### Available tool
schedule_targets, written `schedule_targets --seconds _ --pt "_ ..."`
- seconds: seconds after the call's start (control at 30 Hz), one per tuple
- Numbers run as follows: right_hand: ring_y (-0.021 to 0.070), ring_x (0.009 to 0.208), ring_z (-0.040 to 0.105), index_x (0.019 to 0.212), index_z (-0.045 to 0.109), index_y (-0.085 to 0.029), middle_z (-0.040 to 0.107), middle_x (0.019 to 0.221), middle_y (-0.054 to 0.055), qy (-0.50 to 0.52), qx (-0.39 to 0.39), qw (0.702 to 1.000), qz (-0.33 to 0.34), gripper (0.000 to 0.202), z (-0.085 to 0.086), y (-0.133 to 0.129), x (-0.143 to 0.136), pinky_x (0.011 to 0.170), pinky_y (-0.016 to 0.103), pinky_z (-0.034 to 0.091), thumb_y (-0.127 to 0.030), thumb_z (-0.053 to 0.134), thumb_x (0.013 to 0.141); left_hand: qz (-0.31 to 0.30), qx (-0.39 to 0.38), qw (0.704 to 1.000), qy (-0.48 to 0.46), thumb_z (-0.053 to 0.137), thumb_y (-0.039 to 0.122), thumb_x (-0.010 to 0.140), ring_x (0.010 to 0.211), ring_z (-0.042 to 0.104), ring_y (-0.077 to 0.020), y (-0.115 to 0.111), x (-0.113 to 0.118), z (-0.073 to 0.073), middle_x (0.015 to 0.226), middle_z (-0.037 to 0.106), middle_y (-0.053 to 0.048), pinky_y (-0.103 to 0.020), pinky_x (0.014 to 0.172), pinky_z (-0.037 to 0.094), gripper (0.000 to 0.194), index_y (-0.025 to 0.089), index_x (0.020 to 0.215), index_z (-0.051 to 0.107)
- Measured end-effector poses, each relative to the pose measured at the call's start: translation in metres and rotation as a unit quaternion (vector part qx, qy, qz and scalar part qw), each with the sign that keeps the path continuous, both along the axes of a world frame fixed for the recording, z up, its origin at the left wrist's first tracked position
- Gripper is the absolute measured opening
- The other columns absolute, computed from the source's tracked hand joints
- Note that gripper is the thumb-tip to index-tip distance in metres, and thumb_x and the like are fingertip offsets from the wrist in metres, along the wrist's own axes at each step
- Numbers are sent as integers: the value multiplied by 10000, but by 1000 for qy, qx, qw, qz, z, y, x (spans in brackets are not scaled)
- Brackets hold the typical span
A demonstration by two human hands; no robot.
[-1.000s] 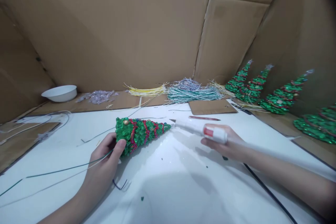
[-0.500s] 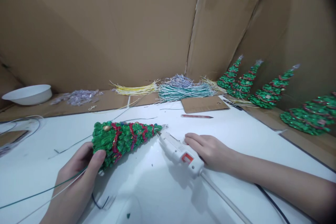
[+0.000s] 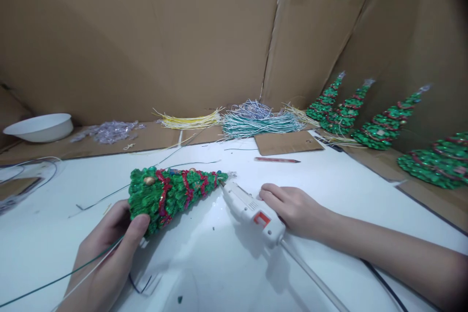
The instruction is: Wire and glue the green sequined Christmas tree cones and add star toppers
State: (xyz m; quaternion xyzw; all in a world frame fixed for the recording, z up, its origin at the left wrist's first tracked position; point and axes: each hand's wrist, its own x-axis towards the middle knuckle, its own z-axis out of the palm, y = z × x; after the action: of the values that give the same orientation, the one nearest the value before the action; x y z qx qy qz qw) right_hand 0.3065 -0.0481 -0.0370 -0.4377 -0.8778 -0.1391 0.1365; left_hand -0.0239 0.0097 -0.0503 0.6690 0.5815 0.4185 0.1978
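Note:
My left hand [image 3: 113, 253] is closed around the wide base of a small green Christmas tree [image 3: 175, 195], which lies on its side above the white table with its tip to the right. Red garland and gold balls decorate it, and a clear ornament [image 3: 232, 174] sits at the tip. My right hand [image 3: 292, 207] grips a white hot glue gun [image 3: 252, 212], its fingers partly hidden behind the body. The gun's nozzle touches or nearly touches the tree just below the tip. A green wire and a white wire [image 3: 87, 275] run across my left hand.
Several finished-looking trees [image 3: 383, 122] stand at the right. Along the back lie yellow wires [image 3: 192, 119], green wires [image 3: 263, 124], a cardboard piece [image 3: 288, 143], a pencil [image 3: 277, 160], clear plastic pieces [image 3: 109, 131] and a white bowl [image 3: 40, 127]. A glue stick [image 3: 310, 273] trails from the gun.
The view has shifted slightly. Both hands keep their hold, and the nozzle stays at the tree's tip with hardly any movement.

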Motion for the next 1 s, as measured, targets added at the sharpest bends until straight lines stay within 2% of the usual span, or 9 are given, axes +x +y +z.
schedule_targets --seconds 0.1,0.33,0.57,0.73,1.0 --pt "158 667 588 937 545 -100 604 867 112 -7 1 1000 0 182 0 0 0 574 262 455 -71 401 830 -34 -20 999 -5 507 562 778 802 567 -196 -3 0 3 779 596 22 -208 536 453 329 290 949 575" --pt "143 641 563 936 541 -107 592 863 102 -18 3 1000 -10 168 1 -1 -1 562 254 426 -87 402 844 -55 -12 998 7 475 557 800 679 523 -149 -5 3 10 737 549 28 -184 521 417 322 260 901 547" --pt "147 635 552 908 550 -117 591 838 96 -27 18 999 -12 191 0 0 -3 550 254 407 -72 376 843 -61 -11 998 16 459 542 806 639 520 -157 -9 7 15 676 538 26 -205 531 422 313 249 875 543" --pt "154 591 546 835 569 -111 595 772 86 -9 37 999 -5 199 -2 0 -4 518 261 413 -62 376 843 -68 -7 997 20 453 511 812 643 522 -158 -10 10 20 696 551 24 -214 549 434 282 244 851 534" --pt "151 561 541 822 571 -105 584 735 80 -20 52 998 -16 189 1 -1 -5 492 259 408 -69 387 848 -81 -12 996 20 439 479 835 671 530 -160 -12 11 24 700 545 22 -221 570 438 248 246 852 521"
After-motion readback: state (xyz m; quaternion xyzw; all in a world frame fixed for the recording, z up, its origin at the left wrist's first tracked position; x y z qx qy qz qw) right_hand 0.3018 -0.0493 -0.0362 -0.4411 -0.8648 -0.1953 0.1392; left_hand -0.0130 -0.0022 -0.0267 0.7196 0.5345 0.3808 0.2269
